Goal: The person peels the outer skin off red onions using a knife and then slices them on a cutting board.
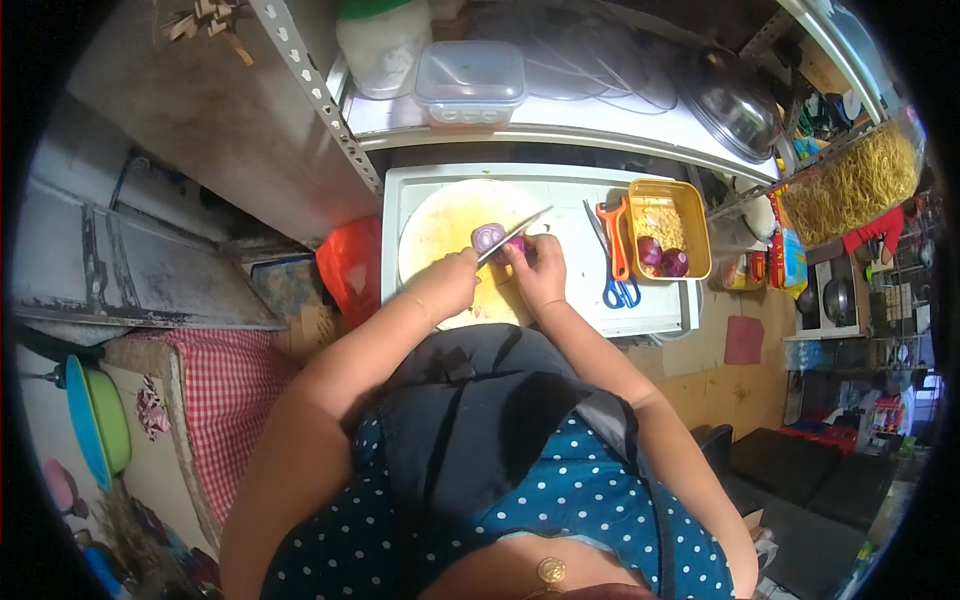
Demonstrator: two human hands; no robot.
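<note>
My left hand (pixel 448 285) grips a knife (pixel 525 224), its blade slanting up to the right over a round, yellow-stained cutting board (pixel 439 217). Against the blade's left side lies a piece of red onion (pixel 489 235), its pale ringed cut face showing. On the other side, the fingers of my right hand (pixel 541 271) hold another purple onion piece (pixel 516 244), partly hidden by fingers and blade. The knife's handle is covered by my left hand. The board rests on a white tray-like tabletop (pixel 577 300).
Right of the board lie scissors with blue handles (pixel 621 293) and an orange peeler (pixel 616 240). Beside them a yellow container (pixel 706 232) holds two red onions (pixel 662 257) and pale bits. A metal shelf (pixel 570 135) with a lidded plastic box (pixel 470 79) overhangs the back edge.
</note>
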